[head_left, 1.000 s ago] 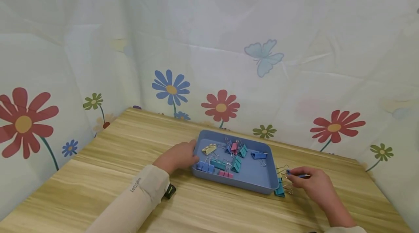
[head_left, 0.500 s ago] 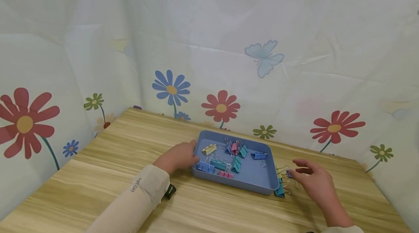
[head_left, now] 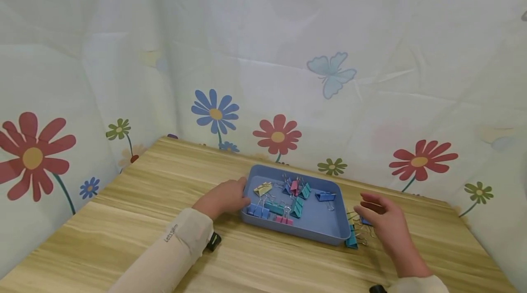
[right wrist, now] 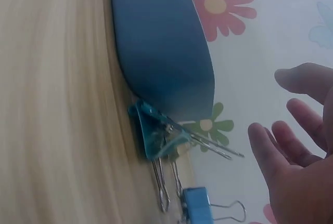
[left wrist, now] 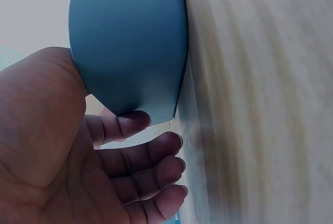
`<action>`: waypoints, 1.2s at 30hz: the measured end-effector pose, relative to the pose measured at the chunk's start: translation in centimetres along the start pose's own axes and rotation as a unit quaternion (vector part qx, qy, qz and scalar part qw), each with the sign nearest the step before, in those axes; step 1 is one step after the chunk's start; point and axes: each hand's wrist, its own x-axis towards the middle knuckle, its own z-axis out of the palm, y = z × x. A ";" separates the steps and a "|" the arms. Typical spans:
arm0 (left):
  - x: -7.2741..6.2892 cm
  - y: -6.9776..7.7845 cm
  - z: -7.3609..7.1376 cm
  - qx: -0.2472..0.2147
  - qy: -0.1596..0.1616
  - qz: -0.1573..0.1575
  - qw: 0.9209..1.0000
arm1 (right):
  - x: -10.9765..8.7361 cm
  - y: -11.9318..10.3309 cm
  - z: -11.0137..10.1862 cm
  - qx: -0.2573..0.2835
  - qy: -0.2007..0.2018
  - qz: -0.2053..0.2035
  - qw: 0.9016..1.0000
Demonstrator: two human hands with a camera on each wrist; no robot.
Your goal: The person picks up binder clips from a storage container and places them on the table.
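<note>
A blue plastic tray (head_left: 317,233) stands on the wooden table with several colourful binder clips in it. My left hand (head_left: 224,198) holds the tray at its left end; in the left wrist view its fingers (left wrist: 134,123) bend about the tray's corner, and the thumb tip is hidden. Past the tray's right end lie a teal binder clip (head_left: 352,237), a yellow binder clip (head_left: 351,216) and a blue binder clip (head_left: 365,221), close together. Just above and right of them, my right hand (head_left: 387,226) hovers with parted fingers and nothing between them; the right wrist view shows it apart from the blue clip (right wrist: 197,206).
Inside the tray are blue clips (head_left: 326,196), a yellow clip (head_left: 263,188), teal clips (head_left: 297,207) and pink clips (head_left: 284,220). A flower-printed curtain (head_left: 230,46) borders the table (head_left: 164,183) behind and at the sides.
A second ago my right hand pinched the blue clip. Its fingers have since parted and lifted off, leaving that clip beside the others. The left hand and tray stay put.
</note>
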 end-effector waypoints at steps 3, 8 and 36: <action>0.0 0.0 0.0 0.000 -0.001 0.002 1.000 | 0.3 0.0 0.3 0.029 -0.007 -0.008 1.000; 0.1 0.0 0.0 0.001 0.000 0.005 1.000 | 0.9 -0.2 1.0 0.037 -0.027 -0.002 0.999; 0.1 -0.3 0.1 0.005 0.006 0.008 1.000 | 4.0 -2.4 4.4 -0.007 -0.083 0.005 0.997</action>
